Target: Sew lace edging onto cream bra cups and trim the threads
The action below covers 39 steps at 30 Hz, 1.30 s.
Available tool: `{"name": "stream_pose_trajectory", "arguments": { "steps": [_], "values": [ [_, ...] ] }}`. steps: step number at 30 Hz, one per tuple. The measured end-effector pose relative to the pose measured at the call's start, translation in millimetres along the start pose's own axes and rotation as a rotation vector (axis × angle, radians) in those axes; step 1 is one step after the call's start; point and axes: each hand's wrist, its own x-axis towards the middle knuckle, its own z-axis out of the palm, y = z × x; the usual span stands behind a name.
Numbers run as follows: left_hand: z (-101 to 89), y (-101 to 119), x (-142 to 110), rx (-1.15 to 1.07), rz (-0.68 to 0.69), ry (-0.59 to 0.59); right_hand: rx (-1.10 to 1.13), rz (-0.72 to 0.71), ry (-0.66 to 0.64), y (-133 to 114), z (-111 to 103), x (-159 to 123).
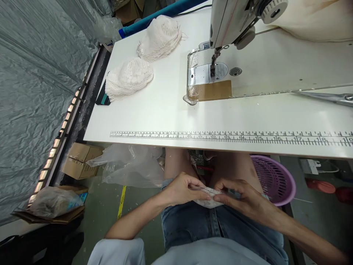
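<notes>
Over my lap, my left hand [185,189] and my right hand [237,195] pinch a small white lace piece [210,201] between them. Thumbs lie on its upper side; the other fingers are partly hidden under it. Two stacks of similar white lace pieces lie at the table's left: a nearer stack [129,78] and a farther stack [160,38] with loose threads at its edge. Beyond my hands, a sewing machine [230,22] stands on the table with its presser foot [213,68] over the metal plate.
A printed ruler [228,137] runs along the front of the white table [165,114]. Scissors [328,96] lie at the right, and beige fabric [317,20] behind them. Under the table are a purple basket [289,184], a plastic bag [132,165] and a cardboard box [81,160].
</notes>
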Motion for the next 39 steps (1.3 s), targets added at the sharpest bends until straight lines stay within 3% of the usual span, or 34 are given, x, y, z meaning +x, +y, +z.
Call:
{"name": "stream_pose_trajectory", "arguments": {
  "steps": [12, 21, 33, 39],
  "values": [
    [-1.5, 1, -2, 0.044, -0.005, -0.034, -0.098, -0.019, 0.017, -6, 3, 3],
    [3.8, -4, 1, 0.065, -0.007, 0.062, -0.204, -0.030, 0.029, -9, 1, 1],
    [4.4, 0, -3, -0.067, -0.088, 0.093, -0.181, -0.061, -0.001, -10, 1, 2],
    [5.2, -5, -5, -0.140, -0.052, 0.089, -0.210, -0.166, 0.063, -9, 6, 5]
  ]
}}
